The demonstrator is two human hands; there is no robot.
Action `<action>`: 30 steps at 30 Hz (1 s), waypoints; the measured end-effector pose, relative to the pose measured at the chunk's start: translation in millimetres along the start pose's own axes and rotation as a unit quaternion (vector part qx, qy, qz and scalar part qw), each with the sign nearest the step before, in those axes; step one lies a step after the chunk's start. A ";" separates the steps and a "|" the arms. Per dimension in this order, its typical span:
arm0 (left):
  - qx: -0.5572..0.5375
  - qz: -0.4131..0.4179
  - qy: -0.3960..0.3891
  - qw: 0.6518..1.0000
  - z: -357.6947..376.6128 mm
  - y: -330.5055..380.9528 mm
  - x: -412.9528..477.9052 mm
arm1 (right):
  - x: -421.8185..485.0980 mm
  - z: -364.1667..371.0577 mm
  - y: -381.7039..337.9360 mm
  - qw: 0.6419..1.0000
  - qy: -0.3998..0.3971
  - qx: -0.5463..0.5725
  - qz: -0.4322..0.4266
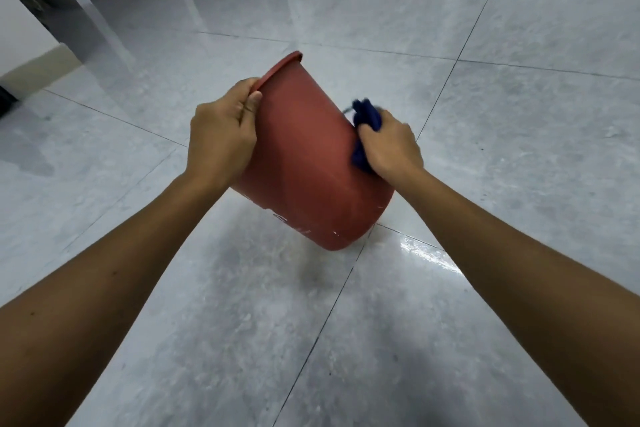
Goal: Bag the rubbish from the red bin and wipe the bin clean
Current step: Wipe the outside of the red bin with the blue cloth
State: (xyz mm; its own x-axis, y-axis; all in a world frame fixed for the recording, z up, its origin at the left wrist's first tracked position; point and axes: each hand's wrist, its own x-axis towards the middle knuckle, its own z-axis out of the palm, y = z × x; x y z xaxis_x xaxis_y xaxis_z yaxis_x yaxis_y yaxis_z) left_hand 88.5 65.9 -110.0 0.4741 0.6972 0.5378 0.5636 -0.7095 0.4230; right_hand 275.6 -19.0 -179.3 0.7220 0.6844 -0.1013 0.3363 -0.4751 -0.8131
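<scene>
The red bin [308, 163] is held in the air over the floor, tipped with its mouth turned away from me and its scuffed base toward me. My left hand [221, 132] grips the rim at the upper left, thumb on the outer wall. My right hand [389, 146] holds a crumpled dark blue cloth [367, 114] and presses it against the bin's right outer wall. The inside of the bin is hidden. No rubbish bag is in view.
Glossy grey floor tiles [519, 114] with dark joint lines spread all around. White table legs [104, 28] stand at the upper left. A beige skirting and a wall [34, 69] lie at the far left.
</scene>
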 end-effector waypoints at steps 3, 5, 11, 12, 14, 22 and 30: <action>0.012 0.003 -0.002 1.000 0.4 -0.6 -3.0 | -2.7 -8.7 33.3 0.995 -0.023 -0.024 0.098; 0.025 0.020 0.003 0.999 3.3 4.5 -4.8 | -5.0 -12.3 34.2 0.992 -0.032 -0.035 0.118; -0.020 0.038 -0.039 0.998 6.7 20.2 9.7 | -14.0 -5.3 -50.1 0.994 0.022 0.041 -0.101; -0.026 0.058 -0.040 0.997 6.4 21.7 10.9 | -15.8 -3.2 -58.8 0.990 0.034 0.034 -0.130; -0.009 0.068 -0.029 0.997 2.9 16.6 4.5 | -14.2 1.4 -54.3 0.990 0.037 -0.011 -0.135; 0.028 -0.024 -0.062 0.997 -15.8 -38.7 -51.6 | -5.5 -9.2 13.9 0.998 -0.021 -0.045 0.050; 0.084 0.066 -0.031 0.994 3.7 2.2 -24.3 | -18.5 -11.8 -49.6 0.991 -0.015 0.036 -0.125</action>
State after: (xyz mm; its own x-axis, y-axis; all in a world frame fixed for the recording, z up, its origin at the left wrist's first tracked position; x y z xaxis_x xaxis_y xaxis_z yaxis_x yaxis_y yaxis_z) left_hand 80.8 47.7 -124.9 0.5891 0.6080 0.5322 0.5963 -0.7716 0.2214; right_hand 252.8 -14.6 -130.3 0.6031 0.7924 0.0918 0.4575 -0.2493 -0.8535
